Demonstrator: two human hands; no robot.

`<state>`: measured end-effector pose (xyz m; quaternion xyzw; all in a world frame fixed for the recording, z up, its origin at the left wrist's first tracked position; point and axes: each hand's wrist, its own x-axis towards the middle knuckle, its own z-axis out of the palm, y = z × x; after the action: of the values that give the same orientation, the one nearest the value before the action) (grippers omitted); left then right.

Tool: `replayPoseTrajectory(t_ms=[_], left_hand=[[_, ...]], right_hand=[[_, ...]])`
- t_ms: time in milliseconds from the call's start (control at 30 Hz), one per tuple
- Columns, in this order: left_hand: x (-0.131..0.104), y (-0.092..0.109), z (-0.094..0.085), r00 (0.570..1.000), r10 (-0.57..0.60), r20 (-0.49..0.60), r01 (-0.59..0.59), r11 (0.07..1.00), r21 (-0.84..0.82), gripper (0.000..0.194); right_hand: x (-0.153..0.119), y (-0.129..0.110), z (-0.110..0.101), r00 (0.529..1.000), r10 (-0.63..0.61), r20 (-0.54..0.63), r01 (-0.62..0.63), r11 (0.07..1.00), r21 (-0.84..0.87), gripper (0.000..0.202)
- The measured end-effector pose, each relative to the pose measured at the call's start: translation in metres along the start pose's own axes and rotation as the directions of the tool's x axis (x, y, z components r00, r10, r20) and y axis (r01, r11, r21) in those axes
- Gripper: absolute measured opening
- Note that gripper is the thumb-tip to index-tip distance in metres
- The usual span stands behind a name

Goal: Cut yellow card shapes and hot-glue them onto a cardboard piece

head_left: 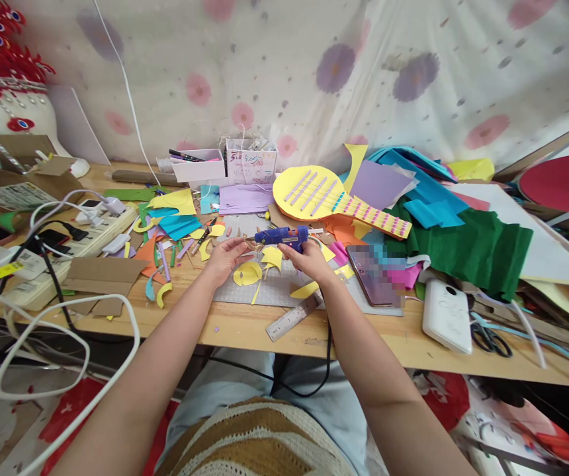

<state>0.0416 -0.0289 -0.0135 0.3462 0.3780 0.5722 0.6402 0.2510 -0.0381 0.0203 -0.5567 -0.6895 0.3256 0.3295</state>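
A blue hot glue gun (280,236) lies level above the middle of the desk, its nozzle end to the left and a pale glue stick (317,231) poking out of its back. My right hand (310,259) is wrapped round its handle, and a black cord hangs below. At the nozzle end, my left hand (229,256) is closed in a pinch with its fingertips close to the tip. What those fingers hold is too small to make out. Yellow paper scraps (247,273) lie just under both hands on a grey cutting mat (284,296).
Behind stands a yellow paper guitar (309,192). A steel ruler (292,318), phone (371,274), white power bank (446,316) and scissors (490,338) lie to the right. Power strips (66,254) and looping white cables (116,301) crowd the left. Green crepe paper (478,248) is heaped at right.
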Motion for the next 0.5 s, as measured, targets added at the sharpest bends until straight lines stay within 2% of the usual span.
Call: replayPoseTrajectory(t_ms=[300,500], left_hand=[[-0.0003,0.0038,-0.0002,0.999,0.045,-0.005,-0.045,0.999,0.003,0.034],[-0.0009,0.0059,-0.0026,0.996,0.087,0.031,-0.088,0.996,0.032,0.033]], right_hand=[[-0.0014,0.0001,-0.0032,0.999,0.032,0.028,-0.032,0.999,0.023,0.045],[0.0002,0.0028,-0.0047,0.998,0.020,0.053,-0.020,1.000,-0.008,0.045]])
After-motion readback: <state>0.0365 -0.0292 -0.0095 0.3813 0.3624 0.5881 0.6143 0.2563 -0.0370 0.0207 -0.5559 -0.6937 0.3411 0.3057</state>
